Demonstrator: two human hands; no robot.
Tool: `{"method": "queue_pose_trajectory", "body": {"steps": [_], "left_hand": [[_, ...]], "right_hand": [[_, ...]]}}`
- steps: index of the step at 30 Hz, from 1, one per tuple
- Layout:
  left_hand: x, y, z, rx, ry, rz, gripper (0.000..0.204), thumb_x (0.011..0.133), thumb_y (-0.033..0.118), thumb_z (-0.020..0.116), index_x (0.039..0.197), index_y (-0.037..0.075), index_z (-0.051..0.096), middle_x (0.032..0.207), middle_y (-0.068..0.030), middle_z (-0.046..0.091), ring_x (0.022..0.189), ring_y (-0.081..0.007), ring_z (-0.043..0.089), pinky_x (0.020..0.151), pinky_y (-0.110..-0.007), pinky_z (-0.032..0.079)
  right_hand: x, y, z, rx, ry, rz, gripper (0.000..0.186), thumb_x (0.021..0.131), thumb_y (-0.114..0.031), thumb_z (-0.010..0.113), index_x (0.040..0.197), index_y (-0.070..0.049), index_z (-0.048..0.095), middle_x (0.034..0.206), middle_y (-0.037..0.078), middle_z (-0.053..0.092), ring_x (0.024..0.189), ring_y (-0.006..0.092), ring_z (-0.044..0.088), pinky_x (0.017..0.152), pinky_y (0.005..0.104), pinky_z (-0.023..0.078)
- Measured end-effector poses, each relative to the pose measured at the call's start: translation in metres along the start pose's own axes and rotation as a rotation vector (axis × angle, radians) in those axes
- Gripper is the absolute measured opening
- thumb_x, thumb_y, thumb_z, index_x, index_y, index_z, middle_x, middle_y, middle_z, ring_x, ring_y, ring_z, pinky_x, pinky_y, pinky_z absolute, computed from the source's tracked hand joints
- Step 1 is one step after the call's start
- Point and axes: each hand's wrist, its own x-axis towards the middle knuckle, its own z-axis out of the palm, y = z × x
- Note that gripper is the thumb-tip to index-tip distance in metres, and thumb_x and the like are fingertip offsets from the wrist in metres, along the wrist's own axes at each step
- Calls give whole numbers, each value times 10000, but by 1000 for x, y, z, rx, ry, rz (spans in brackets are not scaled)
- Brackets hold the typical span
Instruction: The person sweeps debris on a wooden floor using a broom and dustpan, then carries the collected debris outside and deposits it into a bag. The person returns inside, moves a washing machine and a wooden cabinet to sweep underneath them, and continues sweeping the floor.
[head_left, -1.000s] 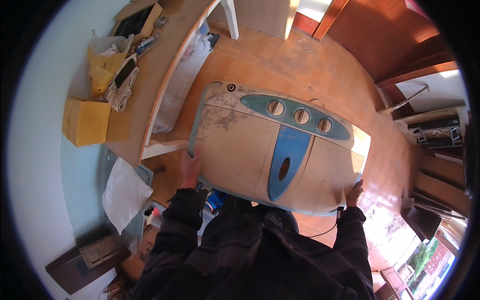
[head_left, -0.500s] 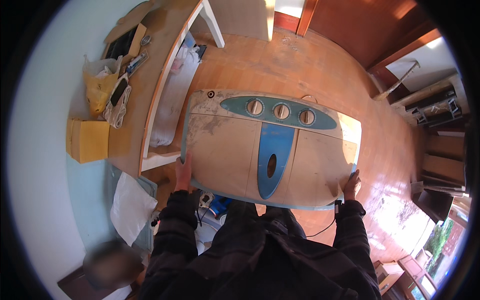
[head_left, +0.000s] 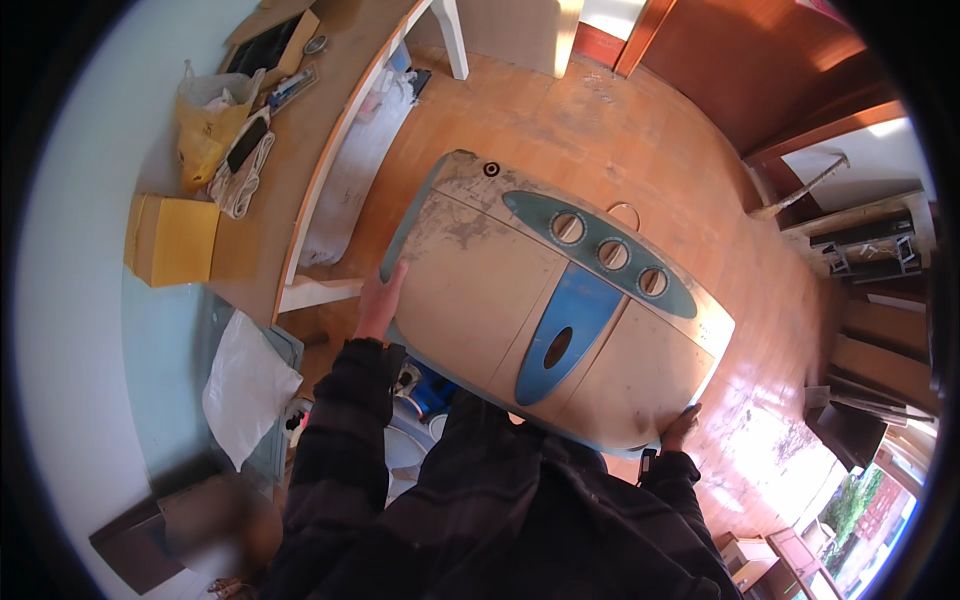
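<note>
A worn beige twin-tub washing machine (head_left: pixel 470 300) with teal trim fills the middle, its top angled so the right end sits nearer me. It has three round dials (head_left: pixel 612 253) on an oval teal panel and a blue centre strip (head_left: pixel 580 300) with a dark oval opening. My left hand (head_left: pixel 382 298) is closed on its left edge, and my right hand (head_left: pixel 682 428) grips the near right corner. Both forearms in dark sleeves reach from below. A small wire loop shows behind the dials.
A wooden desk (head_left: pixel 245 250) along the left wall holds a yellow box (head_left: pixel 170 240), yellow bag and cloth. A white sheet (head_left: pixel 250 385) lies below. Wooden doors (head_left: pixel 720 70) stand at the back; stacked furniture and boards (head_left: pixel 880 370) line the right. Blue and white items lie by my legs.
The machine has turned clockwise: its left end rose away from me and its right end dropped toward me. Both hands moved with it, still holding on.
</note>
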Motion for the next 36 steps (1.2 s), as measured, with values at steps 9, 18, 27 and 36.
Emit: {"method": "queue_pose_trajectory", "body": {"steps": [9, 18, 27, 36], "left_hand": [[-35, -98, -34, 135, 135, 201, 475, 987, 338, 505, 1285, -32, 489, 1242, -209, 545, 1145, -382, 503, 994, -444, 383], [-366, -198, 9, 81, 40, -317, 527, 920, 478, 572, 974, -36, 676, 955, -261, 670, 978, -406, 632, 833, -447, 482], [-578, -269, 135, -184, -113, -795, 567, 879, 503, 619, 919, -58, 683, 752, -140, 649, 711, -229, 594, 706, -380, 453], [-649, -294, 170, -546, 208, -805, 442, 810, 374, 705, 939, -44, 646, 868, -160, 703, 754, -247, 681, 699, -348, 519]], "right_hand": [[35, 31, 1, -268, -245, -130, 579, 1039, -397, 251, 1314, 63, 470, 1070, 277, 649, 982, 403, 635, 869, 485, 491], [23, -11, -14, 22, -422, -16, 673, 1026, -483, 244, 1136, 82, 593, 1127, 251, 646, 984, 372, 635, 874, 448, 490], [52, -14, -15, 138, -687, 117, 639, 992, -574, 262, 1107, -23, 565, 995, 134, 648, 821, 287, 629, 608, 405, 508], [73, 13, -72, -272, -851, 40, 406, 991, -428, 411, 885, -46, 500, 612, 42, 484, 500, 193, 512, 438, 341, 437]]}}
